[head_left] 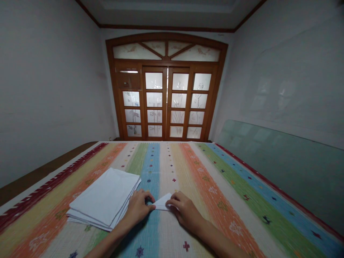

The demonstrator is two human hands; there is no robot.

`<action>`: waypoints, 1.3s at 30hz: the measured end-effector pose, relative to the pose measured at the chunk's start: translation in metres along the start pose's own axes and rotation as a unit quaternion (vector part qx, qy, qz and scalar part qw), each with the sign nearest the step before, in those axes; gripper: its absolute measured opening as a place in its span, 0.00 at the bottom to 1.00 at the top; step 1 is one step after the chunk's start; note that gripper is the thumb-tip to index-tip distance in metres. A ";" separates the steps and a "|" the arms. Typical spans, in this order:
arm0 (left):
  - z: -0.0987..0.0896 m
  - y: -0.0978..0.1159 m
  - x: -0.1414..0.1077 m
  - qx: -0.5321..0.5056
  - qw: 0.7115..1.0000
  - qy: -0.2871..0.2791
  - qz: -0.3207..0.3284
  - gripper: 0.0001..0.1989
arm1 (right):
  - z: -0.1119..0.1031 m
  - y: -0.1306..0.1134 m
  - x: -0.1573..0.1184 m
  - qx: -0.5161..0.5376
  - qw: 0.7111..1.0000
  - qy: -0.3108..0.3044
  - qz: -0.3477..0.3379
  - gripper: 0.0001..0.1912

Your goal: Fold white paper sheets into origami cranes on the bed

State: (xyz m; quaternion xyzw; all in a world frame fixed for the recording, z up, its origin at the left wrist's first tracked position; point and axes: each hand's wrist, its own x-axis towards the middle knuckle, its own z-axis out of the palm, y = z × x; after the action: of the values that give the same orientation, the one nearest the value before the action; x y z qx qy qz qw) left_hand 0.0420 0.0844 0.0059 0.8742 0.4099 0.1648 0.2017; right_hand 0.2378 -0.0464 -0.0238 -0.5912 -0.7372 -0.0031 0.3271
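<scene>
A small white piece of folded paper (162,202), roughly triangular, lies low over the striped tablecloth between my two hands. My left hand (140,205) pinches its left corner between thumb and fingers. At the paper's right side, my right hand (183,207) grips the edge with thumb and bent fingers, covering that end. Just left of my left hand sits a stack of white paper sheets (104,199), its edges slightly uneven; my left wrist and forearm overlap its right edge.
The table wears a tablecloth (215,186) with coloured stripes and small motifs. A pale green glass panel (268,154) stands along the right side. Beyond the far edge are wooden doors (165,104) with glass panes. A brown wooden edge (48,163) runs along the left.
</scene>
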 end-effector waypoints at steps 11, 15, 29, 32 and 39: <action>0.000 0.006 -0.005 0.033 0.999 0.011 -0.021 0.03 | -0.007 0.002 0.002 -0.018 0.999 -0.017 -0.020 0.10; 0.000 0.005 -0.006 0.031 0.999 0.010 -0.014 0.08 | -0.017 0.005 0.004 -0.034 0.998 -0.040 -0.037 0.12; 0.008 0.011 -0.018 -0.017 0.998 0.024 0.059 0.12 | -0.019 0.009 -0.003 0.012 1.000 -0.002 -0.002 0.12; 0.010 0.013 -0.017 -0.022 0.997 0.039 0.062 0.12 | -0.011 0.007 -0.002 0.034 0.999 0.013 0.025 0.11; 0.010 0.016 -0.012 -0.027 0.998 0.031 0.052 0.09 | 0.003 0.011 0.007 0.057 0.994 0.035 0.090 0.05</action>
State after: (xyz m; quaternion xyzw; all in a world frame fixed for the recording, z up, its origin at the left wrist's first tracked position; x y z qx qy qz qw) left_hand 0.0494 0.0638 0.0038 0.8831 0.3650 0.2132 0.2034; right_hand 0.2457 -0.0356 -0.0265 -0.6354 -0.6678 0.0476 0.3848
